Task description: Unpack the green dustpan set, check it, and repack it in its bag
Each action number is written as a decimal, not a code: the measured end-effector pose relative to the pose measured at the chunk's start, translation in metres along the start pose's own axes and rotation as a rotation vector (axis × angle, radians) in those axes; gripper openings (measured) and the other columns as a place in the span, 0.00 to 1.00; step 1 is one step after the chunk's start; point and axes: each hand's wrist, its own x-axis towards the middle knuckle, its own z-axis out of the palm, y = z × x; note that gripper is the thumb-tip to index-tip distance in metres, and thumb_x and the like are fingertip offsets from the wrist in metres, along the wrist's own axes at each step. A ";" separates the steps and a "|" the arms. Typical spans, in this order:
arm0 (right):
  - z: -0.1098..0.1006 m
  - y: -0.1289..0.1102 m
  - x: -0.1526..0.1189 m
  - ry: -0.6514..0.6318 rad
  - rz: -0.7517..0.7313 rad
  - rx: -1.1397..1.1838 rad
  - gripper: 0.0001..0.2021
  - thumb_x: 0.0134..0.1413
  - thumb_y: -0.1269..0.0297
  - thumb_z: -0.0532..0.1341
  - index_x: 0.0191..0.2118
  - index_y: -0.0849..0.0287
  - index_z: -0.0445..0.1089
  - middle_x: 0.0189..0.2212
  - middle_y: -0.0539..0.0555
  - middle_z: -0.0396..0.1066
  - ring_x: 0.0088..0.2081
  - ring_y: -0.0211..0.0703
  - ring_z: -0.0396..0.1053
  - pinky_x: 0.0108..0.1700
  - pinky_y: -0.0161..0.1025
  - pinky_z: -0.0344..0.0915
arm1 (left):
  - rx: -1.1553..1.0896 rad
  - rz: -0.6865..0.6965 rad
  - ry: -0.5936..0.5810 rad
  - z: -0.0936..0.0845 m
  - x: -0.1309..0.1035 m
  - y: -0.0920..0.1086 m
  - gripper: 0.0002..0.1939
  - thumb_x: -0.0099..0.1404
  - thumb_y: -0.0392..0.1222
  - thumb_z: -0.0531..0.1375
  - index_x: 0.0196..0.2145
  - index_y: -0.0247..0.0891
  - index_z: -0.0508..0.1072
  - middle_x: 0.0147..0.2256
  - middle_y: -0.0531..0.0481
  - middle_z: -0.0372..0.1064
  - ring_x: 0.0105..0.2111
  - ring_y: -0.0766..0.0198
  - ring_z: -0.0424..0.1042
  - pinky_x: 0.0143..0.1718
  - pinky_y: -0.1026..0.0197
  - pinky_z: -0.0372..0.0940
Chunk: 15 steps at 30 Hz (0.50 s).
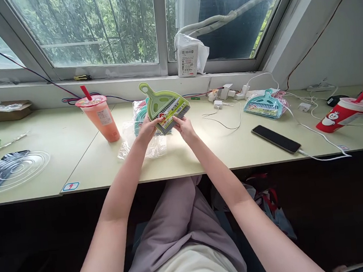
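- At about nine o'clock from the hands, a stack of clear round lids (13, 169) lies on the pale green table (202, 151).
- At ten o'clock stands a pink drink cup (101, 118) with a red straw, just beside a crumpled clear plastic bag (137, 142).
- The left hand (147, 128) pinches the lower left edge of the green dustpan set (165, 106), fingers closed on it.
- The dustpan set is held above the table at twelve o'clock, tilted, handle up; it looks light, stiff plastic with a slick label, best held by the rim or handle.
- The right hand (183, 125) grips its lower right edge, fingers clamped.
- At two o'clock lies a teal dustpan set (263, 104); at three o'clock, a black phone (276, 139) on its cable, then a red cup (343, 114).
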 end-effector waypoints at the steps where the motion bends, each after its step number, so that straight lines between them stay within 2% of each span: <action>1: 0.000 -0.001 0.000 -0.001 0.023 0.058 0.23 0.56 0.50 0.66 0.51 0.62 0.69 0.50 0.62 0.76 0.52 0.48 0.76 0.56 0.45 0.73 | 0.008 0.001 -0.016 0.000 -0.001 0.002 0.37 0.49 0.38 0.72 0.56 0.40 0.65 0.45 0.44 0.74 0.52 0.51 0.72 0.54 0.52 0.70; 6: -0.002 -0.010 -0.008 -0.028 -0.011 0.081 0.20 0.53 0.52 0.68 0.46 0.59 0.71 0.45 0.58 0.79 0.50 0.49 0.77 0.56 0.48 0.73 | 0.069 0.017 -0.108 -0.003 0.001 0.009 0.38 0.48 0.44 0.75 0.55 0.40 0.67 0.47 0.43 0.73 0.51 0.50 0.72 0.52 0.53 0.69; 8: -0.004 -0.014 -0.009 -0.039 -0.049 0.093 0.19 0.52 0.52 0.69 0.45 0.58 0.72 0.44 0.58 0.79 0.51 0.49 0.76 0.56 0.48 0.73 | 0.166 -0.002 -0.129 -0.009 0.003 0.013 0.33 0.51 0.52 0.73 0.52 0.40 0.70 0.47 0.42 0.73 0.50 0.51 0.72 0.49 0.53 0.68; 10: -0.008 -0.018 -0.008 -0.027 -0.076 0.131 0.18 0.51 0.53 0.69 0.43 0.58 0.72 0.44 0.57 0.79 0.50 0.49 0.77 0.56 0.48 0.73 | 0.334 -0.036 -0.039 -0.017 0.001 0.017 0.28 0.57 0.62 0.67 0.46 0.40 0.72 0.42 0.43 0.73 0.46 0.51 0.72 0.45 0.54 0.67; 13: -0.020 -0.023 -0.009 -0.014 -0.060 0.165 0.15 0.48 0.57 0.71 0.39 0.58 0.71 0.42 0.56 0.80 0.48 0.49 0.78 0.55 0.49 0.74 | 0.661 0.008 0.239 -0.026 -0.018 0.020 0.28 0.60 0.71 0.59 0.34 0.41 0.72 0.32 0.43 0.71 0.43 0.48 0.71 0.40 0.54 0.63; 15: -0.032 -0.025 -0.014 -0.035 -0.017 0.158 0.15 0.46 0.59 0.72 0.38 0.58 0.72 0.40 0.56 0.81 0.47 0.51 0.79 0.54 0.51 0.75 | 0.868 0.062 0.245 -0.025 -0.040 0.017 0.28 0.60 0.72 0.58 0.27 0.42 0.70 0.27 0.42 0.68 0.45 0.43 0.70 0.41 0.52 0.61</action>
